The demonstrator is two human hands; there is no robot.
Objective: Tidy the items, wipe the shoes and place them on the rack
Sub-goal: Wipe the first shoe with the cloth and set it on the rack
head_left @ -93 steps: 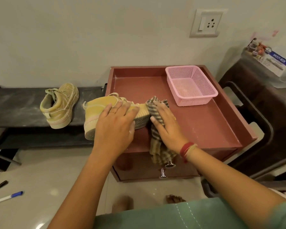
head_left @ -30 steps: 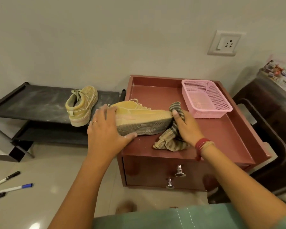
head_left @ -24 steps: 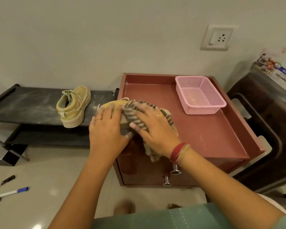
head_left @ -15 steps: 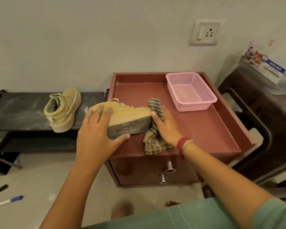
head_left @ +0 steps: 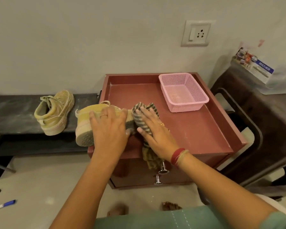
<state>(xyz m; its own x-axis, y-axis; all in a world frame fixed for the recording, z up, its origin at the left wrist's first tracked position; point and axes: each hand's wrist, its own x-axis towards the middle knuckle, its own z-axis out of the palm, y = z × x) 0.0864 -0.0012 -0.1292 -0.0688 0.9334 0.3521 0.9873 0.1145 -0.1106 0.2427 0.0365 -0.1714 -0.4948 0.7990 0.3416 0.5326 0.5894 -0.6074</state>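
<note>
A yellow shoe (head_left: pixel 83 120) lies on its side at the front left corner of the red-brown cabinet top (head_left: pixel 196 129), its heel sole turned toward me. My left hand (head_left: pixel 109 128) grips it across the middle, fingers over the upper and thumb by the sole. My right hand (head_left: pixel 153 131) holds a striped cloth (head_left: pixel 139 111) and presses it over the shoe's toe; the cloth's tail hangs down past the cabinet's front edge. The second yellow shoe (head_left: pixel 54 113) stands on the black rack (head_left: pixel 12 111) to the left.
A pink mesh basket (head_left: pixel 183 91) sits at the back right of the cabinet top. A dark chair (head_left: pixel 262 121) with a printed box (head_left: pixel 254 68) on it stands close on the right. Pens (head_left: pixel 3 204) lie on the floor at lower left.
My right hand has slid the cloth from beside the sole up over the shoe's toe. The shoe has rolled a little in my left hand's grip.
</note>
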